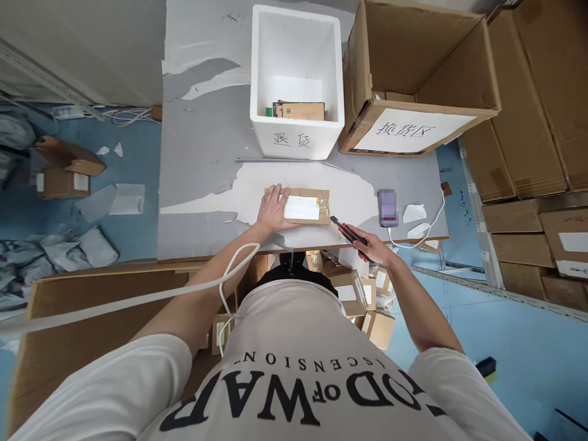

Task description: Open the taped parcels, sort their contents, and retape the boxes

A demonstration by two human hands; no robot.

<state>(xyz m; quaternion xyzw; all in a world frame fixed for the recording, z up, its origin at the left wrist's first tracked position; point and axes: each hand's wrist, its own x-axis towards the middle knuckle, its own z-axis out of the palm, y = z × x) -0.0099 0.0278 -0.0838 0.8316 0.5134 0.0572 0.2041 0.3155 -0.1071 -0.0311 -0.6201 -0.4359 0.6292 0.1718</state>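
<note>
A small cardboard box (324, 201) with a white label and clear tape lies flat on the worktable. My left hand (272, 209) grips its left end, thumb along the near side and fingers reaching over the top. In my right hand (373, 246) is a black and red utility knife (348, 231). Its front end points toward the box's taped right end, very close to it; whether it touches I cannot tell.
Behind the box stand a white foam bin (297, 139) with cartons inside and a large open carton (416, 138) with a handwritten sign. A phone (388, 208) on a white cable and paper scraps (414, 213) lie to the right. Another white cable (184, 293) crosses my left arm.
</note>
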